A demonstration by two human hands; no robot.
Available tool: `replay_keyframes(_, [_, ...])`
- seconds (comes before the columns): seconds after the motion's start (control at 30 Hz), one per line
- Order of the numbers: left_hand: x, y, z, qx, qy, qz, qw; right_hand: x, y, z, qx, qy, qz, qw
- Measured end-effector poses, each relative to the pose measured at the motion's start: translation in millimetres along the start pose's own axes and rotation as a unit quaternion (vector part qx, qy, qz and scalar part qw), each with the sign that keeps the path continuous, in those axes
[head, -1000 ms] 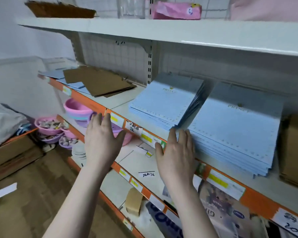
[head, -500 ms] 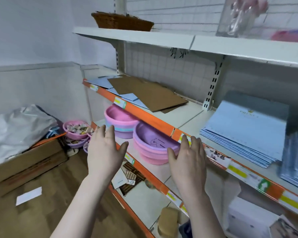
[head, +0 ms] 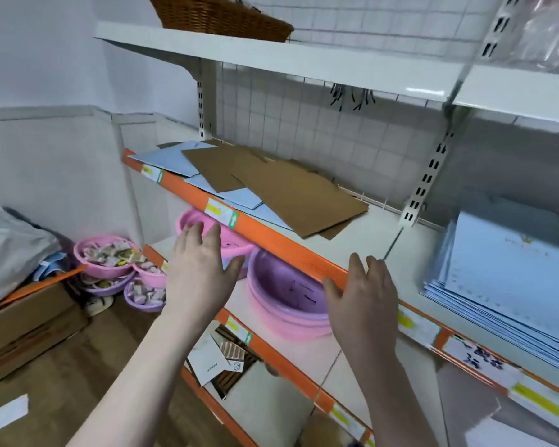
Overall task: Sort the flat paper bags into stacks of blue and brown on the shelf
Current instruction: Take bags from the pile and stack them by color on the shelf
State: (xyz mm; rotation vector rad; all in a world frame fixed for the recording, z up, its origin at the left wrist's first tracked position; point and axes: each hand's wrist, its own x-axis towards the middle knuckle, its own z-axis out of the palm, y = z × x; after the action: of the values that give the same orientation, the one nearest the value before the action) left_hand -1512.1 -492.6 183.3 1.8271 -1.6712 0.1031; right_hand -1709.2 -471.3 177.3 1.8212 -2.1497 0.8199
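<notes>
both hands now hover nearer the mixed brown bags [head: 291,191] and blue bags [head: 175,161]; left hand [head: 200,272] and right hand [head: 365,301] spread, empty.

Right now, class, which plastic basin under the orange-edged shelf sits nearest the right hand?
The purple basin, just left of the right hand. The pink basin sits farther left, behind the left hand.

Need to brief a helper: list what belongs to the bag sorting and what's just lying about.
Job: flat brown paper bags; flat blue paper bags beneath them; neat blue bag stack.
Lying about: woven brown basket; purple plastic basin; pink plastic basin.
</notes>
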Motion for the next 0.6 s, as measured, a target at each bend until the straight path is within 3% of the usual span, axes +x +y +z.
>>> replay_keyframes(0.17, [80,-14,36,-0.001,-0.001,0.040,0.999,64,-19,49,0.016,-0.012,0.035,0.999])
replay_keyframes(0.6, [239,-24,124,0.004,-0.125,0.088,0.988,160,-59,110,-0.049,-0.124,0.109,0.985])
